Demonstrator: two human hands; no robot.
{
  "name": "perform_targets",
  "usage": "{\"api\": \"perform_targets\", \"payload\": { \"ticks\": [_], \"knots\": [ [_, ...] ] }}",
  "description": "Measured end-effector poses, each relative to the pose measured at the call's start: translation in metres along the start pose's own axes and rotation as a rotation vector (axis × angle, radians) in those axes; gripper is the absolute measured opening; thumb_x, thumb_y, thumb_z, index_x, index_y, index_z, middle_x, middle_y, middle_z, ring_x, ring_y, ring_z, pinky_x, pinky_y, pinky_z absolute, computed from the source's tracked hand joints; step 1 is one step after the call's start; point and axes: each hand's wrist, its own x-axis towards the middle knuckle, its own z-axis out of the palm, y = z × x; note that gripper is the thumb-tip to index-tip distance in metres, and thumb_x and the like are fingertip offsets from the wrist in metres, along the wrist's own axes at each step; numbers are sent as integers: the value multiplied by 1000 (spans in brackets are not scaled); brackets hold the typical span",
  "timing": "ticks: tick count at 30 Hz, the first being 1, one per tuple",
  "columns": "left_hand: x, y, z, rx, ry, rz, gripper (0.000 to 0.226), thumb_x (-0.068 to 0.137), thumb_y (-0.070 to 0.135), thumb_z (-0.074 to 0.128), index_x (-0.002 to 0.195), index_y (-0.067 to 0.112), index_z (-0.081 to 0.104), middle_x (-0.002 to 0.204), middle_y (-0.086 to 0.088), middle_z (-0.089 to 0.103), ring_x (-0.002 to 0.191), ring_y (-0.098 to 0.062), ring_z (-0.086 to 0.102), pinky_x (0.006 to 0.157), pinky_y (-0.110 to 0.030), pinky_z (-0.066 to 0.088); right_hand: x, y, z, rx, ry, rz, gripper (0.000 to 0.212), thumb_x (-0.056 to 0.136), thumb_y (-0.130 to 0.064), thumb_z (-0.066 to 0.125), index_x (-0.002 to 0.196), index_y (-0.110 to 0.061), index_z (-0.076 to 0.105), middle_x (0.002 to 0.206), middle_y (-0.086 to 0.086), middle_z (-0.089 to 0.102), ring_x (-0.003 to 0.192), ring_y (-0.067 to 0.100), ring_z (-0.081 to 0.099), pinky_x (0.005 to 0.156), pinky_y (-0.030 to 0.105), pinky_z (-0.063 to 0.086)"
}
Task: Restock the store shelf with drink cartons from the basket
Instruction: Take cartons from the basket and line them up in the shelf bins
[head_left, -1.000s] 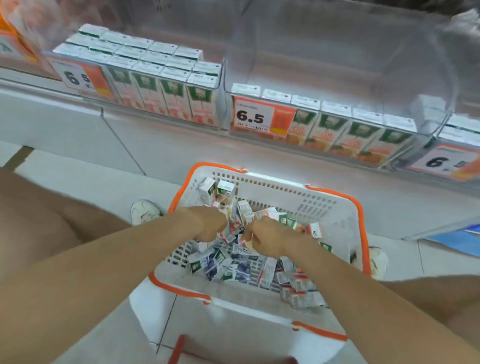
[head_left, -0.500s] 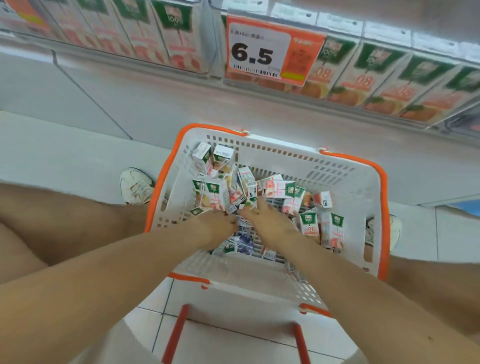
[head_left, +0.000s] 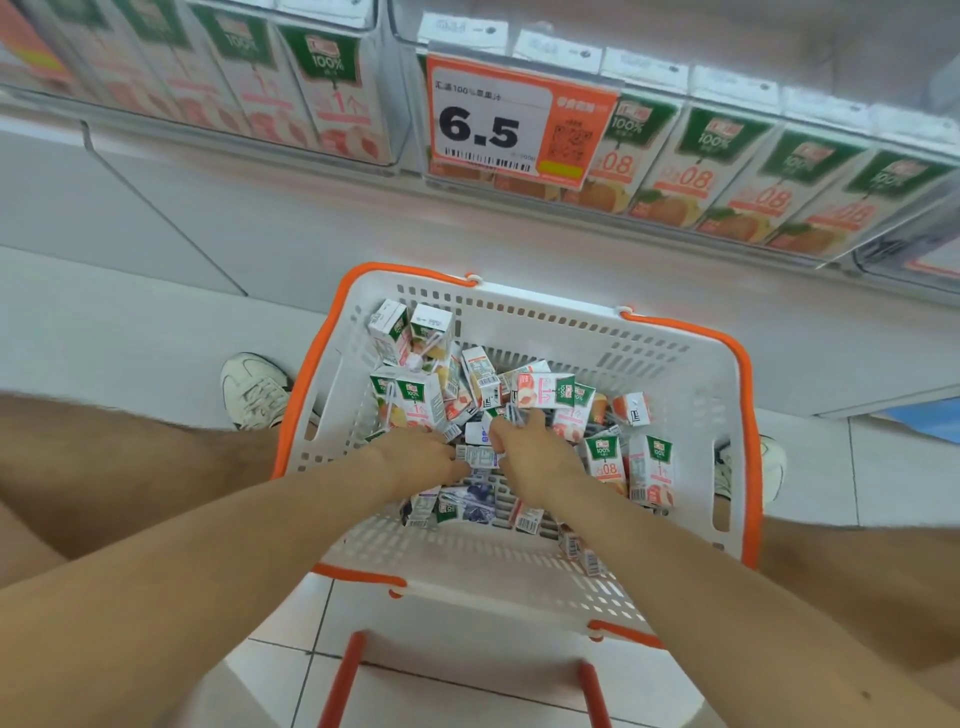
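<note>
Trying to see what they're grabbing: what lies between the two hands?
In the head view, a small carton lies barcode side up between the left hand and right hand, inside the basket.

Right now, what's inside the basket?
Loose drink cartons heaped in the basket, mostly white, green and pink, some dark blue cartons lower down. The left hand and right hand reach in, covering whatever lies beneath them.

Basket (head_left: 675, 374): white slotted walls, orange rim.
Cartons (head_left: 415, 402) beyond the fingers (head_left: 514, 428): white, green tops, pink fruit.
Dark cartons (head_left: 475, 506) nearer than fingers: blue-purple.
Price tag (head_left: 493, 124): orange, white panel, black digits.
</note>
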Motion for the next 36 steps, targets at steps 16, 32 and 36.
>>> {"api": "perform_targets", "payload": {
  "ticks": [16,32,36],
  "knots": [
    [-132,-54,-151,-1092,258,-204,37,97,44,72,127,30,57,119,-5,59,92,-17,67,74,-28,59,-95,-35,-154,1368,-55,-14,21,94,-33,59,115,-34,60,124,17,65,83,29,63,84,52,56],
    [-232,-44,-286,-827,1135,-337,20,102,47,61,120,39,67,91,13,68,75,-9,63,77,-37,54,-160,-78,-298,642,867,-427,23,92,-29,73,111,-24,60,83,-3,73,69,11,69,69,40,56],
    [-221,-50,-295,-925,1372,-586,12,101,41,65,108,34,71,86,19,63,71,2,56,70,-28,44,-144,-69,-332,480,985,-537,25,95,-25,68,116,-23,54,101,-8,69,91,12,67,80,42,56]
  ]
}}
